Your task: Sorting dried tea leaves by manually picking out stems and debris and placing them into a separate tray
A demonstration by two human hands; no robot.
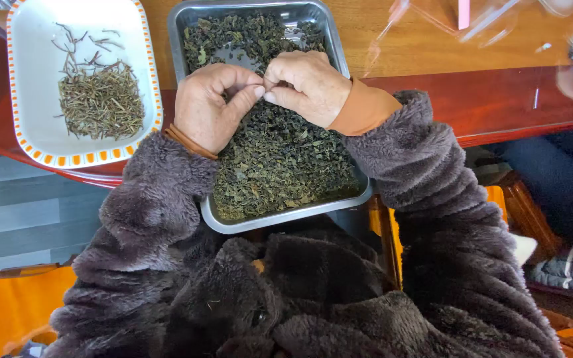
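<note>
A metal tray (280,217) full of dark green dried tea leaves (280,159) rests on the table edge in front of me. My left hand (210,106) and my right hand (306,83) meet above the tray's middle, fingertips pinched together on a small bit of leaf that is too small to make out. Both arms wear fuzzy dark sleeves with orange cuffs. To the left stands a white dish with an orange dotted rim (31,142) holding a pile of thin dried stems (99,99).
The wooden table (432,46) has a dark red edge. Clear plastic bags (472,16) lie at the back right. An orange seat (8,305) shows at lower left, grey floor tiles beside it, and another person's dark clothing (558,179) at right.
</note>
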